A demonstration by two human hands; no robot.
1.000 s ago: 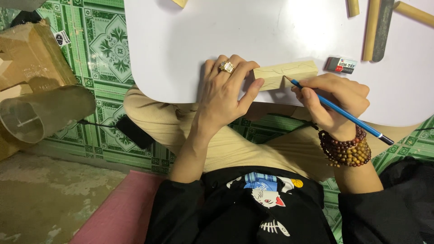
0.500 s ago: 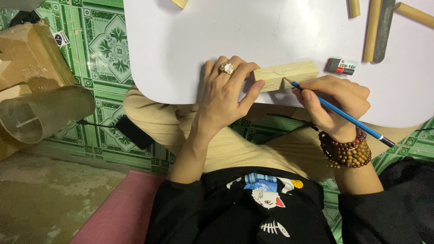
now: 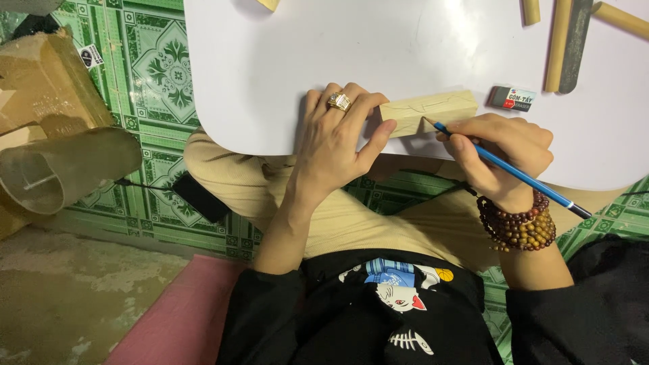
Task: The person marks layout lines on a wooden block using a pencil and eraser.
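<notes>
Carefully, I pin the wooden block (image 3: 428, 111) flat at the near edge of the white bench (image 3: 405, 47) with my left hand (image 3: 336, 145), fingers closed on its left end. My right hand (image 3: 500, 155) grips the blue pencil (image 3: 508, 167), tip touching the block's front face; light, short strokes would suit best.

Pale bare wood block (image 3: 428, 112) on a smooth, glossy white tabletop (image 3: 378, 47).

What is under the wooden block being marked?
The wooden block lies on the white table. The left hand covers its left end, so that part and the table beneath it are hidden. The pencil tip touches its front face.
</notes>
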